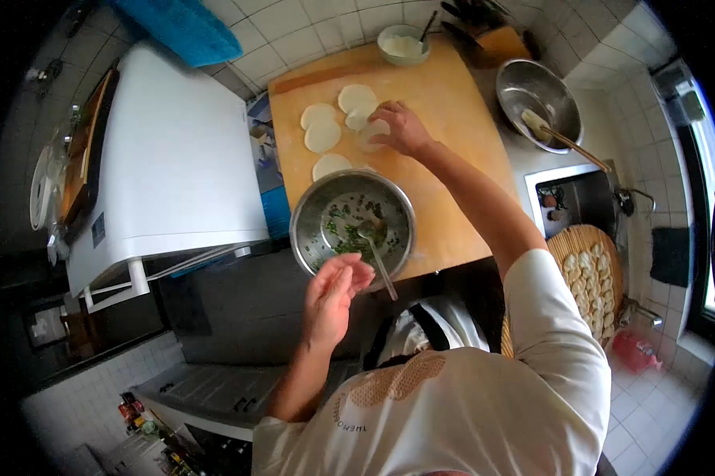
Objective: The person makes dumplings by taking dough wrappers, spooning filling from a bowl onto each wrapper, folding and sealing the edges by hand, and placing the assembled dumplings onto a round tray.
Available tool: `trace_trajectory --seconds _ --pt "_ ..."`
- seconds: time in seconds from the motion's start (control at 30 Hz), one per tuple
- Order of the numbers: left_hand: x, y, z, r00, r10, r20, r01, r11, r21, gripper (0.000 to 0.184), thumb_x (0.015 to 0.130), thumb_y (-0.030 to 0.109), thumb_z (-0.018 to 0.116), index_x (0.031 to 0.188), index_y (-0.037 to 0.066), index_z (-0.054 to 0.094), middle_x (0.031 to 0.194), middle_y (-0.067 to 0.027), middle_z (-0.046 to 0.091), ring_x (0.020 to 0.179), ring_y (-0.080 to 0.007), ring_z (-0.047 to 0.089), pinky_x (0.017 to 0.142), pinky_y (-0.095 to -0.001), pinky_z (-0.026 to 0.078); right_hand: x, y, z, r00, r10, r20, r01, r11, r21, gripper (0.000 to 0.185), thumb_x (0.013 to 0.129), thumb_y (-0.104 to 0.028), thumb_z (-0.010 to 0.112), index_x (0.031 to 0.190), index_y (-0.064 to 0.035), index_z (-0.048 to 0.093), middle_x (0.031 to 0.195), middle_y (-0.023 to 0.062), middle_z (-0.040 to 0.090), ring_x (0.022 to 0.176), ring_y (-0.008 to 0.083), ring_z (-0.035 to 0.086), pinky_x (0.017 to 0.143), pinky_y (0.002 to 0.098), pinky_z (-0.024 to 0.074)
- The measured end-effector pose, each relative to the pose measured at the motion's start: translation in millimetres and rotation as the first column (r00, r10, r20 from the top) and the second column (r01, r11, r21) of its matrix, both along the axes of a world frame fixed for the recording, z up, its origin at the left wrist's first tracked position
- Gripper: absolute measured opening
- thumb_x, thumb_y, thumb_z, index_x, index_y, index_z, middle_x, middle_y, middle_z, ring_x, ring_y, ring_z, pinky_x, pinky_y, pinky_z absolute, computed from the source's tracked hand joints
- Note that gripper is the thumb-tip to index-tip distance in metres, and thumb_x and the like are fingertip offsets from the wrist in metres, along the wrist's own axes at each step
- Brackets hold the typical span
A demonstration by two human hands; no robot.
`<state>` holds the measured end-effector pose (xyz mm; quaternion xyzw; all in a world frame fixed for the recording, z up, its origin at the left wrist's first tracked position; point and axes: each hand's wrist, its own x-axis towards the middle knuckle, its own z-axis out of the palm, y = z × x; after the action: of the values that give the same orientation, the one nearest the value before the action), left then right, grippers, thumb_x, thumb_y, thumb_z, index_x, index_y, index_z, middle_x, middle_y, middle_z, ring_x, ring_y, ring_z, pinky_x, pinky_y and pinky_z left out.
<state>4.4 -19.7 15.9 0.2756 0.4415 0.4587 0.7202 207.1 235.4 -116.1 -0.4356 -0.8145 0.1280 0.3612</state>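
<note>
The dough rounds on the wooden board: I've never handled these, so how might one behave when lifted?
A dough round is probably floppy, since it looks thin and lies flat on the board. It is likely light, with so little thickness showing. Where two overlap, one might drag the other along.

Dough round (331, 165) partly hidden behind metal bowl (397, 210)
</note>
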Motion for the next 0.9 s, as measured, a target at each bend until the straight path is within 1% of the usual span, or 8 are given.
trace_trajectory --seconds 0.27,0.37,0.43,0.6,0.67,0.7,0.8,0.9 --pt "-37 -22 -16 0.978 0.208 0.001 -0.208 0.978 -0.02 0.023 0.091 0.013 0.043 0.109 0.0 0.051 0.096 -0.0105 0.058 0.09 -0.0179 0.057 0.083 -0.032 0.045 -23 50 -16 0.961 0.197 0.196 -0.194 0.98 -0.039 0.019 0.071 -0.027 0.063 0.085 -0.0155 0.065 0.088 0.0089 0.058 0.087 0.0262 0.054 0.077 0.0385 0.0442" --pt "-42 -23 -18 0.973 0.232 0.024 -0.231 0.973 -0.012 0.023 0.091 0.014 0.044 0.109 0.001 0.051 0.096 -0.0097 0.058 0.09 -0.0167 0.057 0.084 -0.031 0.045 -17 52 -13 0.93 0.338 0.146 -0.356 0.928 0.115 0.016 0.078 -0.024 0.056 0.087 -0.0132 0.064 0.082 0.0087 0.06 0.079 0.0279 0.057 0.072 0.0392 0.0456" --pt "-43 -21 -16 0.971 0.237 0.033 -0.237 0.971 -0.005 0.023 0.092 0.014 0.044 0.109 0.001 0.051 0.096 -0.0098 0.058 0.09 -0.0167 0.057 0.083 -0.031 0.045 -13 35 0 0.993 0.12 -0.018 -0.121 0.971 -0.207 0.016 0.083 -0.019 0.052 0.089 -0.008 0.062 0.077 0.0112 0.061 0.071 0.0312 0.058 0.066 0.0389 0.0465" --pt "-43 -9 -6 0.984 0.177 0.023 -0.177 0.984 0.018 0.023 0.092 0.015 0.044 0.109 0.001 0.051 0.096 -0.0096 0.058 0.09 -0.0164 0.056 0.083 -0.0301 0.044 2 13 48 0.979 0.055 -0.196 -0.091 0.98 -0.176 0.015 0.083 -0.016 0.056 0.088 -0.0026 0.061 0.073 0.0137 0.061 0.063 0.0237 0.06 0.057 0.0323 0.0466" --pt "-37 -4 -2 0.989 0.14 0.045 -0.141 0.99 0.029 0.024 0.092 0.016 0.044 0.11 0.001 0.05 0.097 -0.0096 0.058 0.091 -0.0164 0.056 0.084 -0.0296 0.044 6 4 69 0.977 -0.068 -0.201 -0.016 0.92 -0.392 0.015 0.084 -0.015 0.057 0.085 -0.0008 0.061 0.07 0.0105 0.061 0.064 0.0155 0.06 0.057 0.0285 0.0464" --pt "-32 -2 2 0.994 0.099 0.044 -0.101 0.994 0.04 0.025 0.091 0.017 0.044 0.11 0.001 0.051 0.097 -0.0107 0.058 0.091 -0.0175 0.057 0.084 -0.031 0.045 7 0 80 0.978 -0.07 -0.198 -0.011 0.923 -0.384 0.015 0.084 -0.015 0.057 0.085 -0.0008 0.061 0.07 0.0105 0.061 0.064 0.0155 0.06 0.057 0.0285 0.0464" --pt "-21 10 7 1.0 0.008 0.026 -0.01 0.997 0.078 0.031 0.091 0.022 0.044 0.114 0.002 0.049 0.103 -0.0137 0.058 0.097 -0.0209 0.056 0.085 -0.0325 0.045 -1 -21 114 0.968 -0.095 -0.234 -0.035 0.867 -0.498 0.014 0.086 -0.014 0.055 0.094 -0.0031 0.059 0.078 0.003 0.062 0.067 0.0091 0.056 0.06 0.0252 0.0469" --pt "-8 33 5 0.94 0.094 0.327 -0.057 0.991 -0.122 0.043 0.092 0.031 0.041 0.124 0.002 0.039 0.118 -0.0173 0.051 0.109 -0.0256 0.05 0.091 -0.0352 0.041 -29 -68 154 0.655 -0.193 -0.73 -0.409 0.722 -0.558 0.015 0.087 -0.016 0.056 0.094 -0.0028 0.057 0.081 0.0054 0.061 0.074 0.0136 0.06 0.062 0.0271 0.0517"
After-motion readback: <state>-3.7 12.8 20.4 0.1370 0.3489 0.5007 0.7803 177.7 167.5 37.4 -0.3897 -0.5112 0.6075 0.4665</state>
